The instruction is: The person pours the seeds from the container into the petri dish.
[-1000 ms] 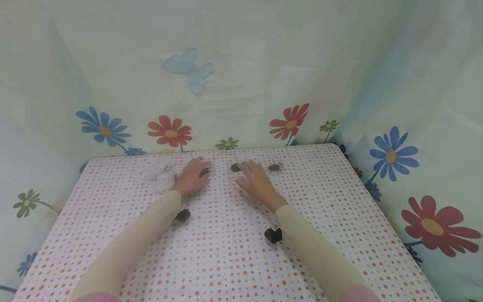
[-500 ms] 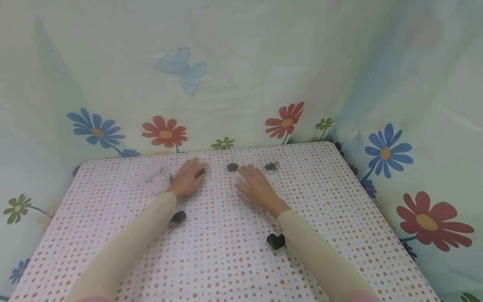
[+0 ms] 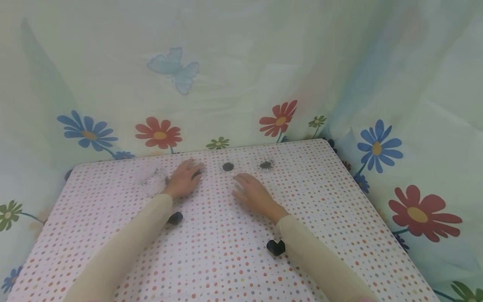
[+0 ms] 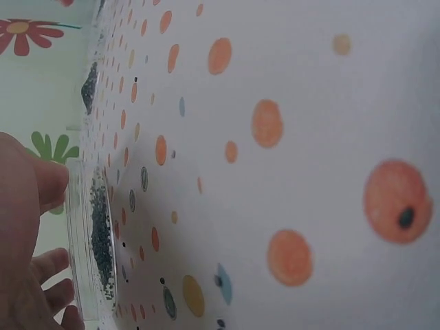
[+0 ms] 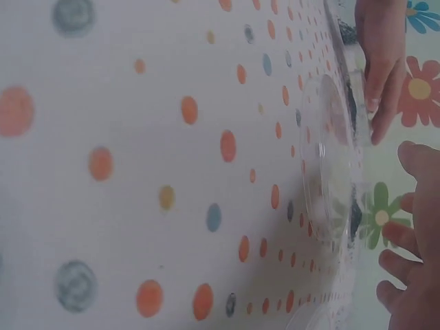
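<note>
In the head view my left hand [image 3: 183,180] rests over a clear shallow dish of dark granules near the table's back. The left wrist view shows its thumb and fingers around the rim of this dish [image 4: 103,237]. My right hand [image 3: 256,195] hovers to the right, fingers slightly bent and apart, holding nothing. Past its fingertips lies a second clear dish [image 3: 228,167] with a dark heap, and a third dish [image 3: 266,165] stands to the right of that. A clear round lid [image 5: 326,158] lies near the right hand in the right wrist view.
More clear dishes or lids [image 3: 151,182] lie left of my left hand. Black heart-shaped pieces [image 3: 276,247] sit by both forearms. The dotted table [image 3: 215,260] backs onto a flowered curtain [image 3: 234,105], which also rises along the right side. Dark grains [image 4: 405,217] are scattered on the cloth.
My right hand has drawn back toward me from the middle dish, which now shows fully. The left hand keeps its place at its dish. The head view has shifted slightly right.
</note>
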Demonstrator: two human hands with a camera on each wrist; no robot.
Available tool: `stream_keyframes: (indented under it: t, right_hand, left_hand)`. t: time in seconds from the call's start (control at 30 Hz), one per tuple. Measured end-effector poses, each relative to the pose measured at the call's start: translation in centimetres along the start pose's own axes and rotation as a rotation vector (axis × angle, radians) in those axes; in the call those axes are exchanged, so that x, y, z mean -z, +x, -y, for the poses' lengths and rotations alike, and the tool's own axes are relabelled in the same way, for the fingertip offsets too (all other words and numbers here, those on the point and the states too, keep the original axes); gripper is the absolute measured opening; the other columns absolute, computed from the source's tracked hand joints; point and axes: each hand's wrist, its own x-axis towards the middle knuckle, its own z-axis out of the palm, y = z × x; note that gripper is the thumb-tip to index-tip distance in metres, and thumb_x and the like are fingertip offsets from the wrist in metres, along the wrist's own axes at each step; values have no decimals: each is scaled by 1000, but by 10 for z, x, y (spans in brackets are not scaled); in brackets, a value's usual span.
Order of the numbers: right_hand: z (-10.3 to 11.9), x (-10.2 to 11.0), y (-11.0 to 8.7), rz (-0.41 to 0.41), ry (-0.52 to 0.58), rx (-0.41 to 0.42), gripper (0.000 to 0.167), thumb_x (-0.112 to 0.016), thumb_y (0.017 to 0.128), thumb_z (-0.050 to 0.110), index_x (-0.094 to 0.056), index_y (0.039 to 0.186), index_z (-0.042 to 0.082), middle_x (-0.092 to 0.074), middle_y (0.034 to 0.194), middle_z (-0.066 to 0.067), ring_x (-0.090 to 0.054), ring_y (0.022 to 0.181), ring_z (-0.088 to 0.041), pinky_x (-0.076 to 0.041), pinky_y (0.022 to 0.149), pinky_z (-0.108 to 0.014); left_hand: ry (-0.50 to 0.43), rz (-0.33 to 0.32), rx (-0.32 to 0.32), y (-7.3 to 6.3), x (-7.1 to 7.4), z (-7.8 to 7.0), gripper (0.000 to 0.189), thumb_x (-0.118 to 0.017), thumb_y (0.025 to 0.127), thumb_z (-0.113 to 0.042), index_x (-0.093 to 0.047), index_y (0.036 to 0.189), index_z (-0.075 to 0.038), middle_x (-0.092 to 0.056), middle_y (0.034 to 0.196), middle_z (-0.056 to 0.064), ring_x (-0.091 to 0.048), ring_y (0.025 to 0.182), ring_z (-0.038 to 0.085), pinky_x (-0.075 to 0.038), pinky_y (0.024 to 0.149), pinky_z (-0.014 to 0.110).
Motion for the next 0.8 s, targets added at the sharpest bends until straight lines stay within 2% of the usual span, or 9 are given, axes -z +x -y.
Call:
stream_keyframes:
  t: [0.3, 0.8]
  right_hand:
    - [8, -3, -12, -7, -2, 8, 53, -57, 96, 37, -46, 142, 12, -45, 148, -11, -40, 139, -27, -31, 118, -45]
    - [13, -12, -20, 98, 33, -9, 64, -57, 93, 47, -40, 147, 18, -38, 154, -6, -36, 142, -24, -30, 118, -45]
  left_hand:
    - [9, 45, -4, -1, 3, -1, 50, -42, 101, -38, -34, 150, -33, -17, 163, 8, -16, 149, 36, -17, 118, 61]
    - [3, 52, -18, -3, 7, -2, 50, -40, 102, -38, -34, 150, -30, -19, 162, 11, -16, 149, 36, -16, 119, 61]
